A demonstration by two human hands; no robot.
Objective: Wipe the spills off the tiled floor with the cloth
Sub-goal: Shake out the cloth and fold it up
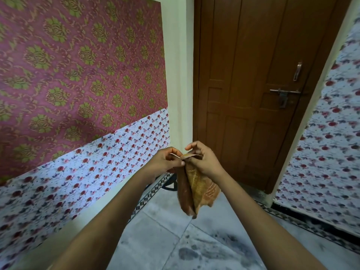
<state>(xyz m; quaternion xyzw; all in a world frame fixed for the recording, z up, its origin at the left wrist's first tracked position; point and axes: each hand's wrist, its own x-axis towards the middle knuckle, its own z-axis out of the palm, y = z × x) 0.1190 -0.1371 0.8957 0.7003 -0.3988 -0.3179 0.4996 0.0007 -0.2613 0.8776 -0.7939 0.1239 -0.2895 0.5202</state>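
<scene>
1. both hands are raised at the centre of the frame, close together. the left hand (169, 160) and the right hand (202, 160) each pinch the top edge of the cloth (194, 189), fingertips nearly touching.
2. the cloth is orange-brown and hangs folded below the hands, in the air, clear of the tiled floor (161, 236).
3. dark smudges (188, 253) show on the grey tiles at the lower centre of the frame; i take these for the spills, though blur leaves that uncertain.
4. a closed wooden door (259, 90) fills the upper centre-right.
5. judgement: i am at the preparing step, folding or opening the cloth; no wiping has begun.
6. the next move calls for settling the fold into a pad, lowering it to the marks at the bottom of the frame, and pressing flat.
</scene>
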